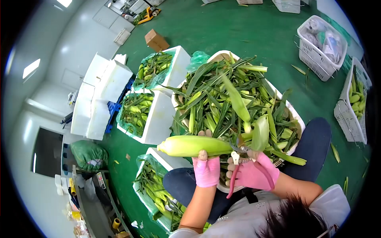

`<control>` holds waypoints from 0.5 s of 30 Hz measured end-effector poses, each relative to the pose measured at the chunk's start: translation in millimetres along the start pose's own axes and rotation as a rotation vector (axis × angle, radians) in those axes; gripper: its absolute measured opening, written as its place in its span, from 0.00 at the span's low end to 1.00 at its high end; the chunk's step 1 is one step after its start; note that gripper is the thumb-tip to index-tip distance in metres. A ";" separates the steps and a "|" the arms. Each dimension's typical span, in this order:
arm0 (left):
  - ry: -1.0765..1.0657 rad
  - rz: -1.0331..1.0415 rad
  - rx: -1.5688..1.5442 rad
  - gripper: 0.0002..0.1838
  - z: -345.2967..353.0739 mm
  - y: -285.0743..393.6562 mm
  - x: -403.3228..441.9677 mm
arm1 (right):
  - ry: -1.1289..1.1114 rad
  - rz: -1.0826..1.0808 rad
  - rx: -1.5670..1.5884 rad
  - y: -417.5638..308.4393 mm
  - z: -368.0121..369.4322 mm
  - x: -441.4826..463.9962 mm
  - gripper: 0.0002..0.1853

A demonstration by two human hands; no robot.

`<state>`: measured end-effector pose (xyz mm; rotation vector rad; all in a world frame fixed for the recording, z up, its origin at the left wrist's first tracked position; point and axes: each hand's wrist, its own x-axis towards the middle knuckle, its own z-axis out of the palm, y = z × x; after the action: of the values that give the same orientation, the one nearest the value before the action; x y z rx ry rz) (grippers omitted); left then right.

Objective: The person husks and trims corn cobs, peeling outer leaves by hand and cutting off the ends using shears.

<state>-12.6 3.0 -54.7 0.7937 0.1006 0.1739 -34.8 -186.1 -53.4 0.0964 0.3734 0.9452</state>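
An ear of corn in its pale green husk [190, 146] lies crosswise above my lap, its rounded end to the left. My left hand [206, 168], in a pink fingerless glove, is closed around it from below. My right hand [256, 170], gloved the same way, grips pruning shears [235, 168] with red handles. The shears' blades are at the right end of the ear; whether they touch it I cannot tell. Just beyond both hands, a large white basket [298, 119] is heaped with corn leaves and husks [222, 95].
White foam boxes [158, 115] lined with green plastic and filled with corn stand to the left. A green sack [89, 154] sits farther left by a shelf [93, 202]. At right are white crates [317, 51], one with bags, another with corn. A cardboard box [156, 40] lies behind.
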 end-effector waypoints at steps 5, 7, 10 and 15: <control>0.018 0.204 0.090 0.36 5.1 3.2 5.0 | 0.181 -0.218 -1.545 3.2 -6.9 -23.7 0.28; 0.032 0.235 0.140 0.36 8.7 1.2 4.9 | 0.103 -0.190 -1.568 3.3 -20.5 -22.6 0.29; -0.028 0.260 0.185 0.35 28.6 -4.0 -3.4 | 0.131 -0.151 -1.332 9.1 -29.8 -5.9 0.29; 0.092 0.101 0.124 0.39 28.7 -25.6 -31.9 | 0.125 -0.529 -1.293 -6.9 -22.5 14.7 0.26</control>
<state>-36.4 -40.9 -52.3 0.9150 0.1592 0.3020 -29.7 -180.1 -80.1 -1.1891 -0.1529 0.5207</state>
